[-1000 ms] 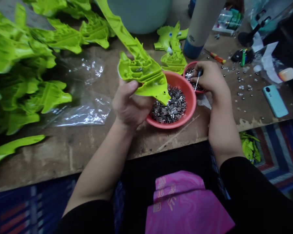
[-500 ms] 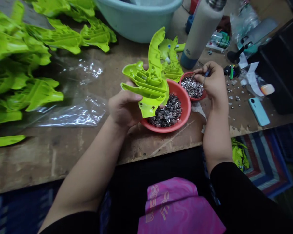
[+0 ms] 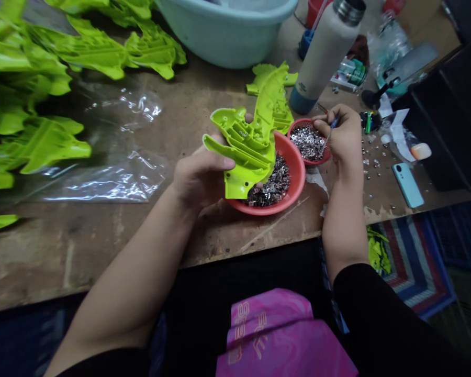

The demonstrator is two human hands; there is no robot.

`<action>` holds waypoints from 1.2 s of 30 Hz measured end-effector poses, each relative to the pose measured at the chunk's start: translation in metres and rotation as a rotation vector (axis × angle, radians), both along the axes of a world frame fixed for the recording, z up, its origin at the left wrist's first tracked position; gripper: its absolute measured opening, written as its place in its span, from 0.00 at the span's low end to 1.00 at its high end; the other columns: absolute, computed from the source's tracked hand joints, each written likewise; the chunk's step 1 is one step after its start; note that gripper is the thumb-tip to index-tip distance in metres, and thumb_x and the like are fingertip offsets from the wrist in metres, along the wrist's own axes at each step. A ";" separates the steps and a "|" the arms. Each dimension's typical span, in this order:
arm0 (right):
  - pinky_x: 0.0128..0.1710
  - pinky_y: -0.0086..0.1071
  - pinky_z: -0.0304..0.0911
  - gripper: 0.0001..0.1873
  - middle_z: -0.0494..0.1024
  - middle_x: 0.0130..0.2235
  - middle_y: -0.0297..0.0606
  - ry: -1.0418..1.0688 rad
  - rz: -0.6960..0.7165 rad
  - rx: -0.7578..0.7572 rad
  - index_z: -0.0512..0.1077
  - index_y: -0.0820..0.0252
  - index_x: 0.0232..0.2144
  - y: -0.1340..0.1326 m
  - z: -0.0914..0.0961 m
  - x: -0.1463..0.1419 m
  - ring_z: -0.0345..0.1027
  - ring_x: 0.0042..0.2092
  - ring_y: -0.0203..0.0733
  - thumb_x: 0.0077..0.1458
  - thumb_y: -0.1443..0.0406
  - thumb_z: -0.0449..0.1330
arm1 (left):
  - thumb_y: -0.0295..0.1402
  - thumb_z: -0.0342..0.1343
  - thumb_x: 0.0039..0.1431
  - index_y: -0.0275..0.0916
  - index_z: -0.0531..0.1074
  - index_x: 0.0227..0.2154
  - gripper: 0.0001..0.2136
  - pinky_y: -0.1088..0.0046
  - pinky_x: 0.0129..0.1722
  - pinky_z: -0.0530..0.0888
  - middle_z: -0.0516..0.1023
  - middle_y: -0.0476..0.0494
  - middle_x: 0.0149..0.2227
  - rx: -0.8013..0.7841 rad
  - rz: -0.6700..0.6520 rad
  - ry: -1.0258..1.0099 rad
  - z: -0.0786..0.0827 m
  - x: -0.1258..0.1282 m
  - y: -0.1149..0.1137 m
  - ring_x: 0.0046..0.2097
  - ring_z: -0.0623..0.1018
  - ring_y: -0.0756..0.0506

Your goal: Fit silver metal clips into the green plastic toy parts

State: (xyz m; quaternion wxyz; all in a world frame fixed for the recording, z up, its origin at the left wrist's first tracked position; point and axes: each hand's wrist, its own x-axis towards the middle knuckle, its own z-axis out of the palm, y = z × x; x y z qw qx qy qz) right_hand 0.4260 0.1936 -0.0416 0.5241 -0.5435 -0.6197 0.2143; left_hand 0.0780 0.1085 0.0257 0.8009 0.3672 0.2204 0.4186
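My left hand grips a lime-green molded plastic shell, thumb on top, ribbed inside facing up. The shell overlaps a red bowl of small metal clips. Over the smaller red basket, my right hand is closed on a slim metal tool with a blue part. Its thin end points down at the small shiny metal pieces in the basket; whether it touches them I cannot tell. Another green shell lies behind the held one.
Many green shells pile up on the left beside a clear plastic bag. A pale basin and a bottle stand at the back. Loose metal bits, a phone and a dark box are on the right.
The held shell has lowered and tilted, its upper arm now leaning right. My right hand stays over the small basket with the tool. The whole view has shifted slightly.
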 end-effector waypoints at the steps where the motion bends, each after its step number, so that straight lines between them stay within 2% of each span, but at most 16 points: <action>1: 0.41 0.43 0.80 0.37 0.81 0.33 0.35 0.023 0.012 0.012 0.59 0.51 0.29 -0.003 0.005 -0.006 0.84 0.39 0.46 0.48 0.37 0.78 | 0.33 0.67 0.40 0.42 0.70 0.61 0.39 0.52 0.41 0.91 0.85 0.34 0.55 -0.004 -0.023 0.005 -0.001 -0.001 0.000 0.54 0.87 0.27; 3: 0.42 0.44 0.82 0.37 0.84 0.35 0.35 0.060 0.033 0.054 0.59 0.50 0.28 -0.015 0.018 -0.028 0.84 0.39 0.45 0.47 0.38 0.79 | 0.32 0.70 0.41 0.41 0.69 0.60 0.38 0.57 0.32 0.89 0.85 0.34 0.55 -0.012 -0.039 0.020 -0.007 -0.001 0.001 0.48 0.88 0.30; 5: 0.45 0.46 0.83 0.35 0.86 0.36 0.33 0.087 0.055 0.128 0.60 0.50 0.28 -0.036 0.034 -0.064 0.84 0.40 0.44 0.50 0.40 0.78 | 0.33 0.74 0.44 0.43 0.68 0.59 0.38 0.61 0.31 0.88 0.85 0.37 0.53 0.010 0.008 0.043 -0.016 0.002 0.001 0.45 0.88 0.33; 6: 0.46 0.47 0.84 0.33 0.86 0.36 0.31 0.100 0.072 0.178 0.61 0.51 0.28 -0.049 0.041 -0.086 0.85 0.40 0.43 0.53 0.42 0.77 | 0.33 0.76 0.45 0.44 0.67 0.60 0.38 0.61 0.34 0.88 0.85 0.39 0.53 0.034 0.055 0.054 -0.021 0.004 0.001 0.46 0.88 0.34; 9: 0.52 0.47 0.85 0.21 0.87 0.36 0.28 0.116 0.183 0.329 0.67 0.51 0.29 -0.090 0.056 -0.144 0.86 0.39 0.40 0.61 0.55 0.75 | 0.40 0.80 0.50 0.45 0.68 0.59 0.37 0.61 0.50 0.87 0.85 0.43 0.55 0.127 0.193 0.064 -0.033 0.009 0.001 0.57 0.86 0.34; 12: 0.47 0.38 0.86 0.17 0.89 0.37 0.29 0.172 0.263 0.393 0.70 0.52 0.29 -0.113 0.059 -0.175 0.87 0.39 0.39 0.62 0.63 0.76 | 0.44 0.82 0.50 0.45 0.69 0.60 0.39 0.56 0.61 0.83 0.85 0.44 0.56 0.178 0.201 0.050 -0.039 0.011 0.002 0.63 0.83 0.33; 14: 0.43 0.33 0.86 0.17 0.90 0.38 0.29 0.233 0.303 0.385 0.71 0.52 0.30 -0.115 0.058 -0.178 0.88 0.40 0.38 0.61 0.66 0.76 | 0.47 0.82 0.51 0.45 0.69 0.61 0.39 0.55 0.61 0.83 0.85 0.43 0.56 0.192 0.182 0.053 -0.041 0.010 0.003 0.62 0.84 0.33; 17: 0.44 0.32 0.86 0.15 0.91 0.42 0.30 0.281 0.364 0.381 0.73 0.53 0.32 -0.110 0.055 -0.171 0.89 0.42 0.39 0.61 0.67 0.77 | 0.49 0.82 0.52 0.46 0.70 0.61 0.39 0.57 0.59 0.85 0.85 0.42 0.57 0.205 0.169 0.051 -0.040 0.009 0.004 0.60 0.85 0.34; 19: 0.43 0.34 0.86 0.17 0.91 0.43 0.31 0.250 0.359 0.403 0.73 0.52 0.32 -0.109 0.053 -0.167 0.88 0.41 0.40 0.60 0.62 0.79 | 0.49 0.81 0.53 0.45 0.72 0.60 0.37 0.57 0.59 0.85 0.85 0.41 0.57 0.212 0.149 0.053 -0.036 0.008 0.002 0.61 0.85 0.34; 23: 0.38 0.39 0.84 0.26 0.86 0.34 0.30 0.159 0.248 0.447 0.68 0.51 0.27 -0.109 0.051 -0.167 0.83 0.33 0.39 0.58 0.49 0.79 | 0.48 0.80 0.55 0.41 0.76 0.56 0.32 0.55 0.60 0.85 0.85 0.40 0.56 0.213 0.027 0.072 -0.024 0.006 -0.004 0.60 0.86 0.33; 25: 0.36 0.38 0.82 0.25 0.83 0.31 0.28 0.138 0.254 0.469 0.67 0.50 0.28 -0.107 0.051 -0.167 0.80 0.31 0.38 0.61 0.49 0.77 | 0.45 0.79 0.56 0.41 0.76 0.56 0.29 0.59 0.54 0.88 0.86 0.42 0.51 0.147 -0.072 0.036 -0.020 0.004 -0.005 0.53 0.88 0.36; 28: 0.34 0.36 0.78 0.24 0.80 0.30 0.26 0.109 0.284 0.509 0.66 0.51 0.28 -0.101 0.051 -0.160 0.78 0.30 0.36 0.64 0.52 0.75 | 0.38 0.73 0.59 0.41 0.76 0.56 0.24 0.63 0.38 0.89 0.86 0.43 0.43 0.012 -0.260 0.000 -0.016 0.000 -0.005 0.42 0.89 0.39; 30: 0.35 0.36 0.79 0.24 0.82 0.32 0.28 0.030 0.267 0.496 0.65 0.51 0.28 -0.096 0.051 -0.151 0.79 0.33 0.36 0.66 0.52 0.73 | 0.34 0.69 0.54 0.39 0.76 0.56 0.25 0.59 0.34 0.89 0.86 0.41 0.42 -0.047 -0.336 0.022 -0.015 -0.002 -0.004 0.39 0.89 0.36; 33: 0.40 0.39 0.79 0.21 0.84 0.38 0.29 -0.149 0.292 0.461 0.66 0.52 0.29 -0.089 0.053 -0.137 0.82 0.40 0.38 0.70 0.55 0.69 | 0.31 0.66 0.44 0.37 0.75 0.58 0.33 0.49 0.38 0.91 0.87 0.38 0.45 -0.098 -0.341 0.072 -0.010 -0.004 -0.003 0.38 0.89 0.33; 36: 0.40 0.36 0.77 0.19 0.84 0.40 0.27 -0.270 0.380 0.492 0.65 0.53 0.30 -0.087 0.057 -0.130 0.82 0.40 0.35 0.72 0.61 0.66 | 0.30 0.65 0.42 0.37 0.74 0.59 0.35 0.45 0.41 0.91 0.87 0.36 0.46 -0.128 -0.346 0.114 -0.005 -0.005 -0.004 0.38 0.89 0.34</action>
